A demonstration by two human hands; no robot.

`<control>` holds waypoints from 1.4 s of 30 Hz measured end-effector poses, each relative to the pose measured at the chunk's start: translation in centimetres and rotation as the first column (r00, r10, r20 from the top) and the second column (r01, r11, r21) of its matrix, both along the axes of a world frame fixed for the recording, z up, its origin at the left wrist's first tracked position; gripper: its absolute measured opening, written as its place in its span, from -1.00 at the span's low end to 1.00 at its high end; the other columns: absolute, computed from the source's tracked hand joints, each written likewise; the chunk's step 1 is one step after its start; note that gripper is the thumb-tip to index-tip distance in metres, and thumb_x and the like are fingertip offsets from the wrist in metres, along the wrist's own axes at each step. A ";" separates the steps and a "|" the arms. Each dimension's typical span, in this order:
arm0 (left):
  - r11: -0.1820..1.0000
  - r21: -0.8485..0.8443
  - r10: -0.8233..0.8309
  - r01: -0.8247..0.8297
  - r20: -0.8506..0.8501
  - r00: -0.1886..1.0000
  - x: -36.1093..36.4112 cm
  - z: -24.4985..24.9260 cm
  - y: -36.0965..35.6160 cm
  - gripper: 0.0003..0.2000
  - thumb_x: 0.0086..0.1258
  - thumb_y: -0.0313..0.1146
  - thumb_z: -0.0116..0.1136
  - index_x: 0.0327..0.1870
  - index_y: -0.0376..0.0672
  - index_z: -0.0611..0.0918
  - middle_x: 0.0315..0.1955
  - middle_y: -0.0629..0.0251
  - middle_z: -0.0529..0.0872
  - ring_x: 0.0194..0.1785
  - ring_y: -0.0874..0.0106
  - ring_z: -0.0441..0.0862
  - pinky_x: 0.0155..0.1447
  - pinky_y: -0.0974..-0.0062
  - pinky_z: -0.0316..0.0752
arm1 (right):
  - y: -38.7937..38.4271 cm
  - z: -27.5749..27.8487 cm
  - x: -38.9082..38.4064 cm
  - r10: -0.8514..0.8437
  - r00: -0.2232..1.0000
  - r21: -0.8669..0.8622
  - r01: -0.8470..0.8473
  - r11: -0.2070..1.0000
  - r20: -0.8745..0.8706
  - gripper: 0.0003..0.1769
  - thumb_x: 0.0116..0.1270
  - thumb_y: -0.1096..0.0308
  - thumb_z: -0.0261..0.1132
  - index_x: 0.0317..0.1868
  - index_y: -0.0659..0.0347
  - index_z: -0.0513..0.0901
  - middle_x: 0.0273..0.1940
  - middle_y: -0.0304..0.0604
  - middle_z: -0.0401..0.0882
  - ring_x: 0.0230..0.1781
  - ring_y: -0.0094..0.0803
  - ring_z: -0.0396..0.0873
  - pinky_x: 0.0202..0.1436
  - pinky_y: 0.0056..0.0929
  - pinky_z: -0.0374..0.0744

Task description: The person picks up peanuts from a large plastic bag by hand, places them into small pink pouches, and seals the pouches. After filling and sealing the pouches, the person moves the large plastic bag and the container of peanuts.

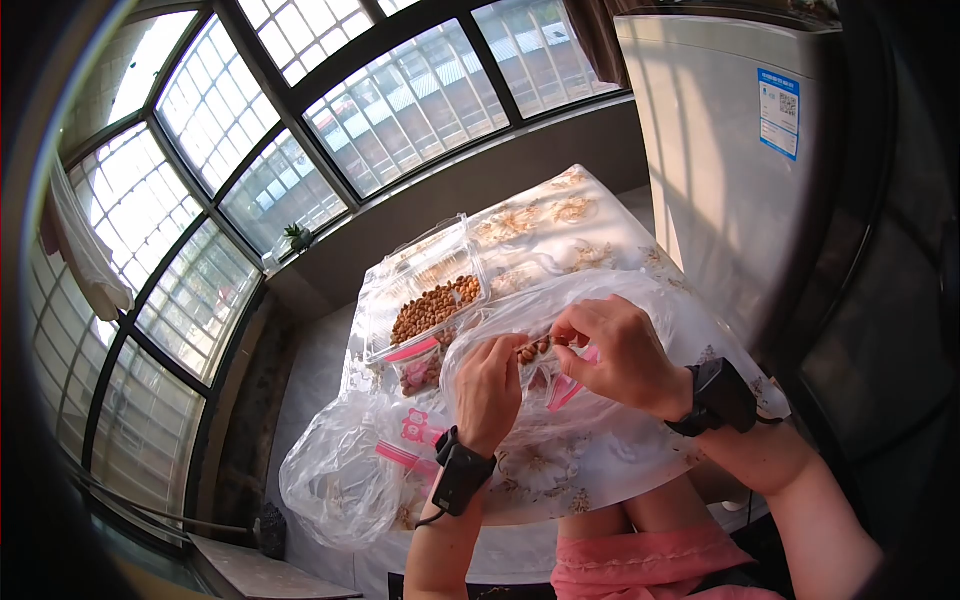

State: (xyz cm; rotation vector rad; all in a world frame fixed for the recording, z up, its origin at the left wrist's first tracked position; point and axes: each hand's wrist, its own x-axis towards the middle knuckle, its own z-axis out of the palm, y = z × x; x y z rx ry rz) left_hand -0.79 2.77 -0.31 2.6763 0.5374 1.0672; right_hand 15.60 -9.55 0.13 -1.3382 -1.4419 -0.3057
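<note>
Over the near part of the table, my left hand (488,390) and my right hand (625,350) are close together, each with thumb and fingers pinched. What the fingertips grip is too small to make out. Brown nuts (534,351) show just below and between them, among the folds of a large clear plastic bag (480,340). A pink-edged small zip bag (572,388) lies under my right hand, partly hidden. Left of my left hand is another zip bag with nuts (420,375), its top strip pink. Dark bands with devices sit on both wrists.
Behind the bags stands an open clear plastic box (440,305) holding many brown nuts. A crumpled clear bag (335,475) and a pink bear-printed bag (415,428) lie at the left front. The table (550,215) has a floral cover; a pale appliance (720,150) stands at right.
</note>
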 end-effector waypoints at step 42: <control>0.984 -0.033 -0.168 0.176 0.165 0.972 0.0 1.1 -1.0 -0.84 0.19 -0.65 0.31 -0.23 -0.24 0.71 -0.40 0.29 0.75 -0.38 0.50 0.68 -0.23 0.56 0.56 | 0.4 -1.0 0.6 -0.082 0.995 -0.037 0.084 0.996 0.052 -0.81 0.24 0.52 0.37 -0.12 0.22 0.71 -0.21 -0.08 0.67 -0.19 -0.06 0.69 -0.06 -0.14 0.62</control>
